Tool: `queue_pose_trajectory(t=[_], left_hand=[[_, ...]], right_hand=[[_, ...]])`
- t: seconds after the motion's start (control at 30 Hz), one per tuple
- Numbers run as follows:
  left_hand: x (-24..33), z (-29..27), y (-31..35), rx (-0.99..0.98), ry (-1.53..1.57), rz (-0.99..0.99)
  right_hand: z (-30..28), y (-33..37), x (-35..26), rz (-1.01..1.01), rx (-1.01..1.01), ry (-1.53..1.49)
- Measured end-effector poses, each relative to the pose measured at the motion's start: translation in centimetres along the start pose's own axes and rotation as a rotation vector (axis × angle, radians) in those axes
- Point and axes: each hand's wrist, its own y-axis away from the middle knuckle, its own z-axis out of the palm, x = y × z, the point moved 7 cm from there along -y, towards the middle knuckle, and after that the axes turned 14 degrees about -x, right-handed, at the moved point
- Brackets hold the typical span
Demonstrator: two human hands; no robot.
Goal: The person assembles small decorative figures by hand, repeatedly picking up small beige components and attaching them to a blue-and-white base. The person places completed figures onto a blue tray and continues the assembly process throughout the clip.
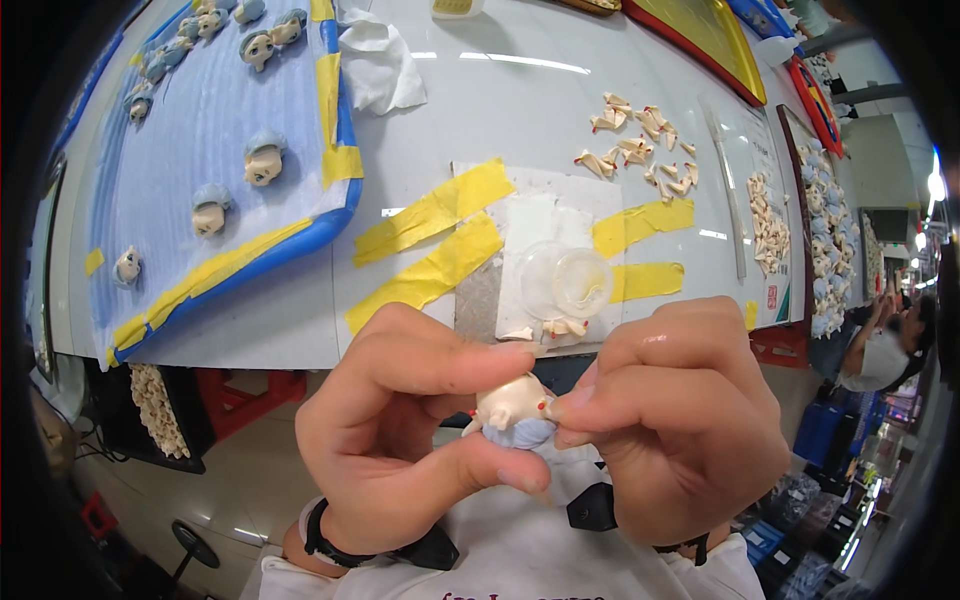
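Doll head (512,408), cream and blue: between both hands, before the table's (500,110) near edge | Left hand (375,430): thumb and finger gripping it | Right hand (690,420): narrow pinch at red-dotted side, contents hidden | Advisable: steady hold, light pressure

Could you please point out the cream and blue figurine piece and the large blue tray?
Cream and blue figurine piece (516,402), head view: cream upper part.
Large blue tray (312,232), head view: near rim.

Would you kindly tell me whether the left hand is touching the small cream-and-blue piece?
Touching. The head view shows it plainly: the left hand pinches the cream-and-blue piece between its thumb and a finger.
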Motion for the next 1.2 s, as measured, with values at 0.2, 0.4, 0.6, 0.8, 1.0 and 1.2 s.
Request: queue_pose_trajectory(t=[0.2, 0.4, 0.6, 0.8, 1.0, 1.2], left_hand=[[1.7, 0.6, -0.6, -0.097, -0.338, 0.141], [3.0, 4.8, -2.1, -0.252, -0.849, 0.325], [7.2, -5.0, -1.8, 0.190, -1.339, 0.086], [7.1, -8.0, -3.7, 0.045, -1.587, -0.316], [7.6, -8.9, -3.7, 0.068, -1.433, -0.433], [6.7, -8.3, -5.7, 0.120, -1.338, -0.367]], right_hand=[[-1.1, 0.4, 0.9, 0.084, -0.087, -0.213], [-0.6, 1.8, 3.1, 0.377, -0.219, -0.597], [-20.7, 9.2, 12.4, 0.711, 0.403, 0.251], [-27.5, 12.0, 19.4, 0.783, 0.036, 0.795], [-26.3, 9.2, 17.1, 0.751, 0.090, 0.917], [-20.7, 4.1, 18.7, 0.671, -0.158, 0.524]])
